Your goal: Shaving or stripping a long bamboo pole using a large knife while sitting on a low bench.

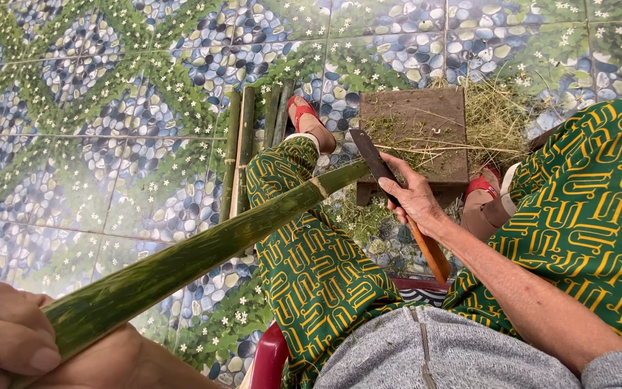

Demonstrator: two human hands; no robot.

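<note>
Step in hand: the long green bamboo stalk (203, 252) was being pared; it ran from the lower left corner of the tiled floor up across the left knee, and its far end met the blade near the near left corner of the block.
Left hand: the left hand (8, 338) was wrapped round the thick near end of the stalk, fingers curled tight and pressed together against it.
Right hand: the right hand (415, 198) was closed round the wooden-handled dark-bladed chopping knife (397, 202), fingers folded over the grip where blade met handle; the handle end pointed back toward the body.
Work surface: a square brown wooden block (415, 133) stood on the floor between the feet, with green shavings (494, 115) across its top and heaped along its right edge.
Next move, as judged: another stroke would need the blade set at a shallow angle on the stalk and driven away from the body, with the left grip firm to stop rolling.
Open room: the pebble-and-leaf patterned tiled floor (73, 144) lay open to the left; a bundle of split green bamboo strips (242, 144) lay just beside the left foot.
Edges: the knees in green-and-yellow patterned cloth closed in both sides of the block.
</note>
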